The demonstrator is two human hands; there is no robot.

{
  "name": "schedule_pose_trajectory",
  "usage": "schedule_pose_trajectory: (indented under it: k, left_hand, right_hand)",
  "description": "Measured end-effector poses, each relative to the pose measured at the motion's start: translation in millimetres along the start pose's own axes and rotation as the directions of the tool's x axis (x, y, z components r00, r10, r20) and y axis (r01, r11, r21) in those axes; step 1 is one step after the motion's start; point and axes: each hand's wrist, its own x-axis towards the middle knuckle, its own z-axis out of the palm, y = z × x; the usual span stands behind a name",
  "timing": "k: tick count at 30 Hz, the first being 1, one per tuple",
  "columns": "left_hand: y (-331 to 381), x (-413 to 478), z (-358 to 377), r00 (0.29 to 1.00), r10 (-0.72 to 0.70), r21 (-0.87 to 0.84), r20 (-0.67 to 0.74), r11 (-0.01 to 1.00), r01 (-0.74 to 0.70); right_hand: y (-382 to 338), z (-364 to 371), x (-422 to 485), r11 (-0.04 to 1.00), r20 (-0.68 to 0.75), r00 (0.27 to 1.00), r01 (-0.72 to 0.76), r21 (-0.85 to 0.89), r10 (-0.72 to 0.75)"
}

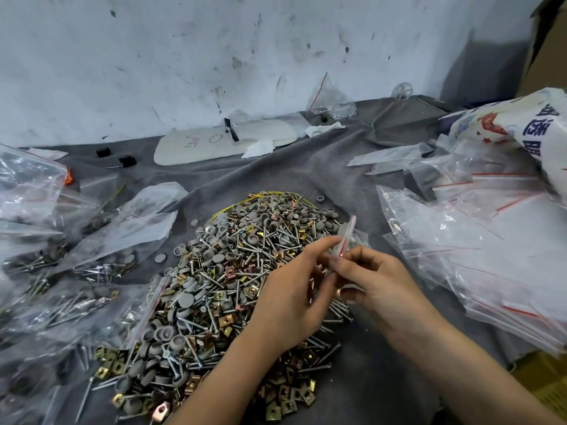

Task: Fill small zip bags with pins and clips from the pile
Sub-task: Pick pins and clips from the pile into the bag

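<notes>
Bag-opening looks the step: left hand (291, 296) and right hand (380, 280) each pinch the small zip bag (343, 240) at three o'clock of the pile (227, 271). Best to part its red-striped lips wide, low over the heap, to catch spills.

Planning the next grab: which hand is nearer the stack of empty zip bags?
Right. The right hand is left of the stack of empty zip bags; the left hand is farther left, over the pile.

Your left hand (291, 299) and right hand (377, 280) are bare. Both forearms are uncovered as far as they are in view.
</notes>
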Motion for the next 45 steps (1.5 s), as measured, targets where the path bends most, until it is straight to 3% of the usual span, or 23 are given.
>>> schedule_pose_trajectory:
  k: [5,8,10,12,15,18,20,23,26,29,31,33,34,36,38,39,42,45]
  left_hand:
    - [-0.3,1.2,-1.9,0.999,0.032,0.021,0.008,0.999,-0.032]
    - [2.9,3.9,-4.5,0.999,0.009,0.058,-0.053,0.998,-0.006]
    - [3.2,7.9,-11.6,0.99,-0.019,0.123,-0.139,0.992,0.036]
    - [1.3,10.2,-18.4,0.989,0.028,0.206,-0.143,0.979,0.002]
    - [1.2,7.8,-17.7,0.988,0.155,0.261,0.003,0.954,-0.15]
    - [8.8,7.0,-13.1,0.976,0.2,0.216,0.089,0.952,-0.215]
    - [12.9,7.9,-16.2,0.981,0.183,0.121,0.063,0.974,-0.189]
    - [16.5,9.6,-23.5,0.99,0.139,-0.017,0.038,0.99,-0.138]
    - [19.7,13.3,-25.5,0.998,0.064,-0.132,0.012,0.989,-0.062]
    - [25.7,18.5,-31.4,0.99,-0.122,-0.462,0.073,0.875,0.142]
    - [28.4,18.5,-35.1,0.96,-0.176,-0.707,0.217,0.65,0.278]
    - [26.1,12.6,-36.2,0.925,-0.229,-0.789,0.302,0.484,0.377]
    - [23.0,8.0,-37.3,0.912,-0.272,-0.761,0.307,0.505,0.407]
    - [13.2,-5.2,-41.8,0.913,-0.326,-0.579,0.247,0.706,0.408]
    - [4.6,-17.9,-49.3,0.938,-0.291,-0.351,0.191,0.872,0.342]
    - [1.9,-22.7,-52.7,0.951,-0.261,-0.258,0.165,0.919,0.297]
    - [2.5,-30.2,-53.0,0.992,-0.095,-0.006,0.086,0.995,0.096]
    - [11.5,-33.3,-41.7,0.999,-0.021,0.068,0.032,0.998,0.019]
  right_hand:
    - [-2.5,-8.3,3.5,1.0,0.075,0.997,0.012,-0.007,-0.012]
    - [-4.5,-13.2,5.5,0.982,-0.005,0.995,0.099,-0.16,-0.101]
    - [-6.8,-20.4,8.2,0.851,-0.126,0.938,0.23,-0.472,-0.323]
    - [-10.9,-24.3,8.8,0.628,-0.105,0.841,0.307,-0.715,-0.531]
    - [-16.6,-20.1,7.5,0.472,0.075,0.798,0.427,-0.771,-0.598]
    - [-28.9,-19.0,12.5,0.287,0.295,0.702,0.584,-0.76,-0.648]
    - [-41.8,-20.6,13.7,0.189,0.317,0.675,0.564,-0.804,-0.666]
    - [-60.1,-20.8,10.8,0.109,0.296,0.697,0.473,-0.874,-0.653]
    - [-80.7,-24.7,4.4,0.166,0.219,0.753,0.399,-0.902,-0.621]
    - [-91.4,-34.0,8.8,0.225,0.201,0.855,0.341,-0.913,-0.479]
    - [-86.5,-38.2,9.3,0.46,0.175,0.951,0.279,-0.843,-0.256]
    - [-74.0,-44.9,7.6,0.722,0.194,0.981,0.126,-0.681,0.012]
    - [-64.7,-48.7,6.5,0.789,0.22,0.969,0.047,-0.613,0.113]
    - [-43.2,-54.3,6.1,0.865,0.206,0.955,-0.088,-0.493,0.215]
    - [-20.3,-58.1,7.9,0.888,0.121,0.965,-0.158,-0.431,0.231]
    - [-8.8,-58.3,8.7,0.86,0.109,0.976,-0.108,-0.499,0.186]
    - [11.1,-53.2,7.5,0.533,0.225,0.974,0.2,-0.822,-0.019]
    - [15.6,-41.7,4.6,0.245,0.297,0.952,0.305,-0.92,-0.068]
